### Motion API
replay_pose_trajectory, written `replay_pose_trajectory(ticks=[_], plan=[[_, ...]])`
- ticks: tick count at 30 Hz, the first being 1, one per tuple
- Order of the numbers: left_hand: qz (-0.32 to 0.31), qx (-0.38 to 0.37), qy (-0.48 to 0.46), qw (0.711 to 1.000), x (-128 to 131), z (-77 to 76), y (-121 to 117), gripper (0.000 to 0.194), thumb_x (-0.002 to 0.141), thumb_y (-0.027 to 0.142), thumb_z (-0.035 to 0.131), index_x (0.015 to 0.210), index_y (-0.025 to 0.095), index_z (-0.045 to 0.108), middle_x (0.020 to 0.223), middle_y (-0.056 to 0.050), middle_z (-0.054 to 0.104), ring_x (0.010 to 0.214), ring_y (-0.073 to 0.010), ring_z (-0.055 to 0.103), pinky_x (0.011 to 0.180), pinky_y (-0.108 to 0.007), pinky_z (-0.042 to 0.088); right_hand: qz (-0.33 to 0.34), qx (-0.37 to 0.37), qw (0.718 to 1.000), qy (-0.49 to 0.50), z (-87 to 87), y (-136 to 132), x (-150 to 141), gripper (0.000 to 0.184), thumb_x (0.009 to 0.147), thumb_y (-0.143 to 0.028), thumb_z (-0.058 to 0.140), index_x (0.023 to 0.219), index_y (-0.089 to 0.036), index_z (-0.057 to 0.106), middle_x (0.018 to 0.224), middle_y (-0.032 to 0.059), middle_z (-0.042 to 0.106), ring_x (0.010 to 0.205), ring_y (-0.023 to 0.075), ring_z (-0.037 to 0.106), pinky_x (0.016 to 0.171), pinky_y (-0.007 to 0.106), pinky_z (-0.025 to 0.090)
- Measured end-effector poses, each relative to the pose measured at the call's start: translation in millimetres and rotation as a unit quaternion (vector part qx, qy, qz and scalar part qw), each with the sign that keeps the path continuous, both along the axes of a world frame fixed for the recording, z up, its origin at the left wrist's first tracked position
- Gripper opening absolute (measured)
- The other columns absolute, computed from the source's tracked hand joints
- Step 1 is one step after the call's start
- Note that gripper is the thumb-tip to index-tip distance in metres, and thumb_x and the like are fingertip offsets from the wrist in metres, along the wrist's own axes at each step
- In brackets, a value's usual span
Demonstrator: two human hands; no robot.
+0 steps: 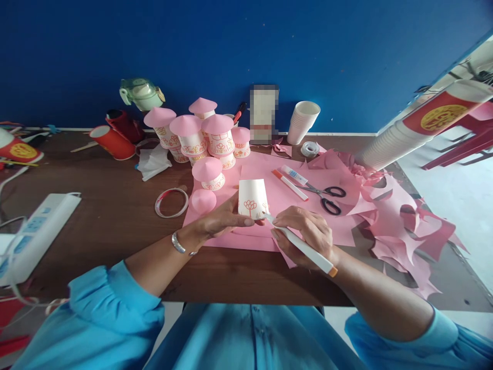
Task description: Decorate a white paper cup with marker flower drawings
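My left hand is closed around the base of a white paper cup, which bears an orange flower drawing. In my right hand is a white marker with an orange end, its tip at the lower right of the cup. Behind my left hand stand several decorated paper cups with pink cone roofs, some stacked. A loose pink cone lies just left of the held cup. Pink paper spreads under both hands. Another marker, a glue stick and black-handled scissors rest on it.
Pink paper scraps heap at the right, beside a long stack of cups. White cups and a phone stand by the blue wall. A tape roll and power strip lie left.
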State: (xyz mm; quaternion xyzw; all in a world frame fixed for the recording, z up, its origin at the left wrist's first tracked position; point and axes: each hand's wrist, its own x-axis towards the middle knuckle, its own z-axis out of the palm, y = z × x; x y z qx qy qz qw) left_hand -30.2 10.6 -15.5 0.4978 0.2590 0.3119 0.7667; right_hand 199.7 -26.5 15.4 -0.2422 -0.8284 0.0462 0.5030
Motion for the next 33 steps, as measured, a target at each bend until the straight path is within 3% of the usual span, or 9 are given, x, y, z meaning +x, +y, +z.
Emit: replay_pose_trajectory(ticks=[5,9,15,33], plan=[[0.007,0.053,0.019,0.998,2.8,4.4,1.6,0.037,0.089,0.039,0.081,0.119,0.021,0.067,0.112,-0.008,0.073,0.101,-0.024,0.07,0.091,-0.038,0.055,0.003,-0.003,1.0,0.004,-1.5,0.3,-0.5,0.024,0.093,-0.007,0.067,0.113,-0.021,0.063,0.081,0.0004,0.073,0.071,0.0161,0.073,0.064,0.028,0.062],[0.004,0.079,0.055,0.995,1.6,2.3,2.0,0.029,0.093,0.04,0.077,0.112,0.02,0.069,0.103,-0.007,0.072,0.095,-0.0227,0.069,0.085,-0.035,0.054,0.002,-0.002,1.0,0.003,-1.3,0.2,-1.4,0.023,0.093,-0.006,0.066,0.111,-0.021,0.063,0.08,0.0003,0.073,0.069,0.0161,0.073,0.063,0.028,0.061],[0.007,0.09,0.086,0.992,0.1,1.2,1.6,0.035,0.091,0.046,0.079,0.11,0.019,0.07,0.1,-0.007,0.071,0.091,-0.0226,0.068,0.078,-0.034,0.054,0.0,-0.006,1.0,-0.007,1.3,-0.5,-2.0,0.026,0.093,-0.006,0.065,0.113,-0.023,0.063,0.079,-0.0013,0.073,0.067,0.0158,0.073,0.061,0.027,0.06],[0.024,0.067,0.043,0.997,3.9,4.5,0.3,0.04,0.085,0.042,0.086,0.112,0.019,0.067,0.1,-0.005,0.07,0.089,-0.0196,0.066,0.079,-0.032,0.053,0.004,0.001,1.0,-0.015,-0.8,-0.3,-3.4,0.019,0.094,-0.005,0.066,0.105,-0.02,0.061,0.078,0.0014,0.072,0.065,0.0162,0.07,0.059,0.028,0.059]])
